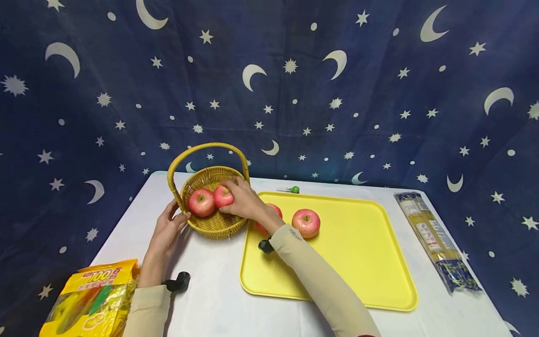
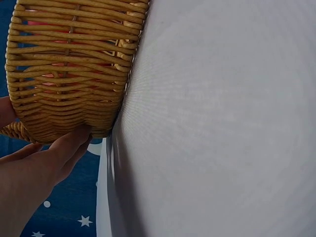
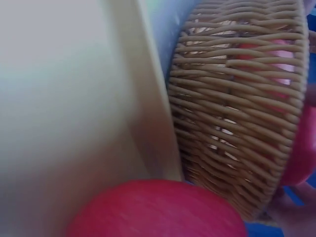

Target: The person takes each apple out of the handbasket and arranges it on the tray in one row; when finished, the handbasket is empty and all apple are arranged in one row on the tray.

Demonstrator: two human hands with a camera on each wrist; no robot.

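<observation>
An apple sits inside the rim of a wicker basket, gripped between the thumb and fingers of a person's right hand; whether it rests on the basket's floor cannot be told. Close against it, on its left, lies a second apple, glimpsed also through the weave from both wrists. The left hand steadies the basket, thumb and fingers set on either side of the foot of its tall, arched handle. The basket stands upright on a white-covered tabletop, just beside a yellow tray. Two more apples occupy the tray's left part: a third apple in plain sight, and a fourth apple partly hidden beneath the right wrist. Pale sleeves cover both forearms, with a small black device at each wrist. A small green-topped item lies beyond the tray's far left corner. A long packet with a dark blue end lies slantwise to the tray's right, while a yellow bag marked "100" fills the near left. Behind it all hangs a navy cloth printed with pale moons, stars and dots.
</observation>
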